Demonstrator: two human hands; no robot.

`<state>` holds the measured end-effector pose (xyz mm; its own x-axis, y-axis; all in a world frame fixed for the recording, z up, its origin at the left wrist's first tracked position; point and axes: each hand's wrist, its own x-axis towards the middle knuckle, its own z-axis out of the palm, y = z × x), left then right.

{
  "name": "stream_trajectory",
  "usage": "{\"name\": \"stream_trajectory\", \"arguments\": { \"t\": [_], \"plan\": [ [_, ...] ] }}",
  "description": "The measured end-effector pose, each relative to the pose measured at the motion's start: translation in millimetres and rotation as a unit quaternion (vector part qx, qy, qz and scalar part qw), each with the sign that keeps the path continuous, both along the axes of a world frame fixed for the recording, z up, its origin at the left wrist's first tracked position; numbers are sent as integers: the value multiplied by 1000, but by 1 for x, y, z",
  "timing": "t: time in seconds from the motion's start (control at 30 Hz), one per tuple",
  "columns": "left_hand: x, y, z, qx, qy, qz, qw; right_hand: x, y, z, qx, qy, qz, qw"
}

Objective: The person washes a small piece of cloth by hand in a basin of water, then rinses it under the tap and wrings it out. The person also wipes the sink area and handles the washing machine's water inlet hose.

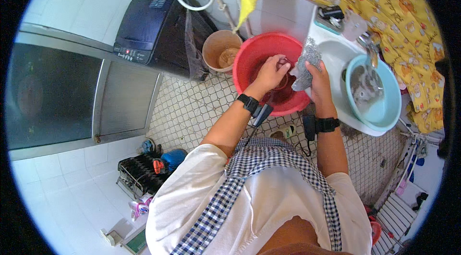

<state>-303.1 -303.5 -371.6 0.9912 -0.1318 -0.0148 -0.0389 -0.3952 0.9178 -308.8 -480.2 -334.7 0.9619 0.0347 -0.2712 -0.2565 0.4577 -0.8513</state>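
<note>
My right hand (318, 80) grips a crumpled grey, glistening piece of material (308, 60), perhaps wet mesh or foil-like cloth; the picture does not settle which. It hangs above the right rim of a large red plastic basin (245, 47). To its left, my left hand (271, 73) is over the middle of the basin with curled fingers. Whether anything small is between those fingers cannot be made out. Dark reddish contents in the basin are partly hidden beneath my hands.
A white sink (329, 53) on the right holds a light blue basin (390, 100), with water running into it from a tap (372, 51). Beyond the red basin are a beige bucket (216, 47) and a dark washing machine (144, 28). A yellow patterned curtain (407, 38) hangs right.
</note>
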Motion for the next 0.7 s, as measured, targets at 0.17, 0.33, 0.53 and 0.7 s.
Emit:
{"name": "stream_trajectory", "arguments": {
  "t": [0.17, 0.33, 0.53, 0.7],
  "plan": [
    [-21, 87, 28, -150, -88, -62, 983, -10, 125, 13, 77, -41, 27, 996],
    [-31, 206, 32, -10, -155, -44, 987, -10, 265, 10, 246, 7, 121, 962],
    [6, 296, 57, -88, -133, 100, 982, 23, 351, 26, 77, 23, 187, 979],
    [81, 327, 70, -143, -60, 151, 976, 91, 341, 58, -264, -116, 37, 957]
  ]
}}
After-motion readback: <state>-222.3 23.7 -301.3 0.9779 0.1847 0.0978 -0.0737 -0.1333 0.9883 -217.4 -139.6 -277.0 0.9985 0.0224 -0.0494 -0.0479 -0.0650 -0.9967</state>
